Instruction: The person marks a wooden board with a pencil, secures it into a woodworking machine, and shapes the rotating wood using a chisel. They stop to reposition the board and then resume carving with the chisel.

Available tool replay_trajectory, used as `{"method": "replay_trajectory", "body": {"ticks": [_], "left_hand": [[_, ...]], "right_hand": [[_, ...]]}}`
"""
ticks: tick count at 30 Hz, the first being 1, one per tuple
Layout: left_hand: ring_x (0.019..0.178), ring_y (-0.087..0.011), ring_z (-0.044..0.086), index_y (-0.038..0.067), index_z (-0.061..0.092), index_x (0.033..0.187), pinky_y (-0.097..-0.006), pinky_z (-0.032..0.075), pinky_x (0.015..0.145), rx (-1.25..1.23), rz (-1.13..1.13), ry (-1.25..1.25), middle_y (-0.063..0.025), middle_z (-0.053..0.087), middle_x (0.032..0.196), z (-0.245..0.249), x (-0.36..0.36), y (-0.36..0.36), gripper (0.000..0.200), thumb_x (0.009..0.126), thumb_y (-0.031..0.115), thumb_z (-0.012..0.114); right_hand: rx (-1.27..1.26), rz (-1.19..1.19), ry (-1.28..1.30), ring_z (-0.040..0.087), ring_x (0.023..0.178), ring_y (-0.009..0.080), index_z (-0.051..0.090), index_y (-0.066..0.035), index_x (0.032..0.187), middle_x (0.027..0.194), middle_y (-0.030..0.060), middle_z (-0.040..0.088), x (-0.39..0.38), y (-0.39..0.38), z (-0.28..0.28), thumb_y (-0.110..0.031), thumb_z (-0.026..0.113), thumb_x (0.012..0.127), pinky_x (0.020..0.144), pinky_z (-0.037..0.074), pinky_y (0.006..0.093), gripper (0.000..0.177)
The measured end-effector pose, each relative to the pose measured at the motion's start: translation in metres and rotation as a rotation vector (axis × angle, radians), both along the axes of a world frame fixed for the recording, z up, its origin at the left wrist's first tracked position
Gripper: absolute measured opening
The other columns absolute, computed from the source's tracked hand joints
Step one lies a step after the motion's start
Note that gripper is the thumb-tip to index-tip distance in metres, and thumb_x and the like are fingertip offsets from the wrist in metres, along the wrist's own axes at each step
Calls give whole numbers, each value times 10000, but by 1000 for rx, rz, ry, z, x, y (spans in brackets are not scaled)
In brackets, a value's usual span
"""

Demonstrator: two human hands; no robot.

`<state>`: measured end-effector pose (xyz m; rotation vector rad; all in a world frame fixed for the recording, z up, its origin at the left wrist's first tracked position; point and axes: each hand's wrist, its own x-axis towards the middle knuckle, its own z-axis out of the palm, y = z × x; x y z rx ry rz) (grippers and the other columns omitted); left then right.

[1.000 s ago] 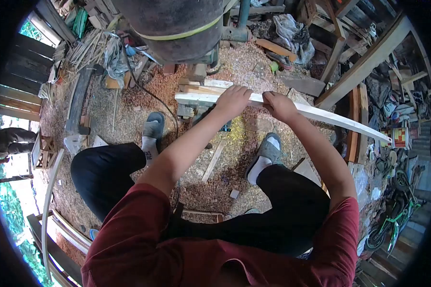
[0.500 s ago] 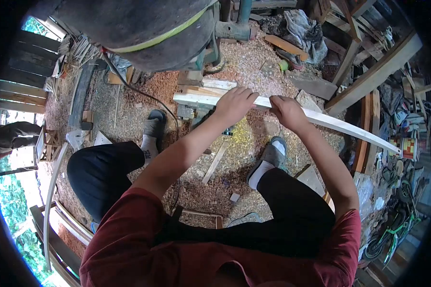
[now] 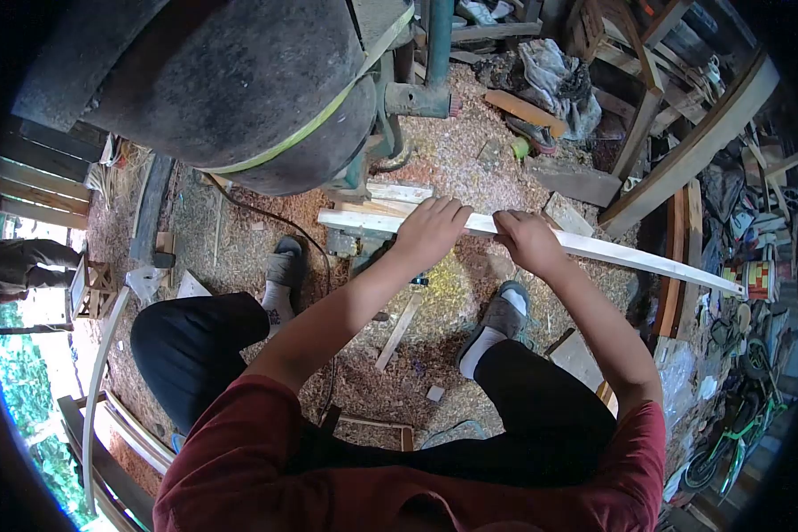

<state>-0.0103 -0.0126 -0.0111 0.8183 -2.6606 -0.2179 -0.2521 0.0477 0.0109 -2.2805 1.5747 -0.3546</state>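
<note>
A long pale wooden strip [image 3: 629, 256] runs across in front of me, sloping down to the right. My left hand [image 3: 433, 232] is closed over it left of its middle, fingers wrapped over the far edge. A short gap to the right, my right hand [image 3: 530, 241] grips the same strip, its fingers curled round it. Below the strip's left end sits a dark tool or fixture [image 3: 363, 257], mostly hidden by the strip and my left forearm. Short wood pieces [image 3: 399, 191] lie just beyond the strip.
A big dark drum-shaped machine [image 3: 239, 97] with a yellow-green belt [image 3: 306, 133] stands ahead. A black cable [image 3: 270, 215] crosses the shavings-covered floor. Timber beams [image 3: 696, 142] lean at the right, above a small green bicycle [image 3: 736, 434]. Another person's legs [image 3: 40, 255] show at far left.
The view has tilted, so the machine and strip sit lower in the picture. Both hands keep their hold on the strip, which now slopes less steeply across the view.
</note>
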Motion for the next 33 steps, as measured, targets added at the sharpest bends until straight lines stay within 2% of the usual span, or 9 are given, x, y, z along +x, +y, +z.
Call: {"method": "replay_trajectory", "body": {"ticks": [12,23,25,27,28,29,30,32,33], "left_hand": [[1054,-277,600,38,612,1215,-404,457,939,7,12,25,-96,632,1079,3,-2,-2,356,920,221,689],[1075,-286,600,32,607,1231,-408,461,966,37,11,32,-100,637,1107,5,-1,0,382,907,213,698],[1079,-287,600,34,596,1237,-426,464,974,-7,-26,23,-98,639,1106,4,1,-2,405,895,220,711],[1171,-308,584,19,575,1295,-440,454,1035,81,-38,-8,-121,635,1213,4,3,-5,464,895,212,714],[1234,-304,564,13,575,1314,-424,436,1079,15,-64,55,-132,620,1275,3,5,-6,488,890,211,712],[1298,-301,544,7,575,1333,-409,418,1123,-53,-90,116,-143,605,1337,1,10,-4,511,885,210,710],[1413,-319,460,-5,529,1429,-441,339,1211,8,-87,87,-160,532,1479,10,19,1,592,907,215,701],[1430,-319,445,-1,525,1441,-458,316,1224,44,-4,83,-157,520,1499,25,44,16,574,933,217,680],[1446,-320,431,3,522,1453,-474,294,1237,89,77,69,-154,508,1518,30,60,26,556,960,220,658]], "right_hand": [[-92,45,-80,663,904,359,578,-63,1059,917,130,659,-6,-4,-8,-103,703,885,793,509,497,219],[-155,46,14,666,922,349,570,-95,1110,942,112,660,-6,3,-1,-121,692,880,796,504,475,262],[-80,37,112,663,986,340,558,-104,1194,1036,114,669,-1,7,3,-141,691,883,858,490,478,341],[-246,29,171,645,1090,332,546,-100,1282,1168,121,667,-1,10,-12,-173,684,894,949,457,509,418],[-86,33,295,542,1334,333,440,-98,1483,1468,151,544,-1,12,-8,-224,684,922,1101,379,583,625],[-88,37,305,542,1334,333,440,-98,1483,1468,151,544,0,17,-3,-224,684,922,1101,379,583,625],[-30,15,398,447,1425,333,338,-111,1558,1567,146,433,4,22,8,-249,681,937,1156,324,601,723],[140,-6,583,217,1583,311,112,-115,1665,1733,112,160,13,27,30,-289,724,927,1231,219,649,974],[138,-7,585,217,1583,311,112,-115,1665,1733,112,160,21,33,38,-289,724,927,1231,219,649,974]]}}
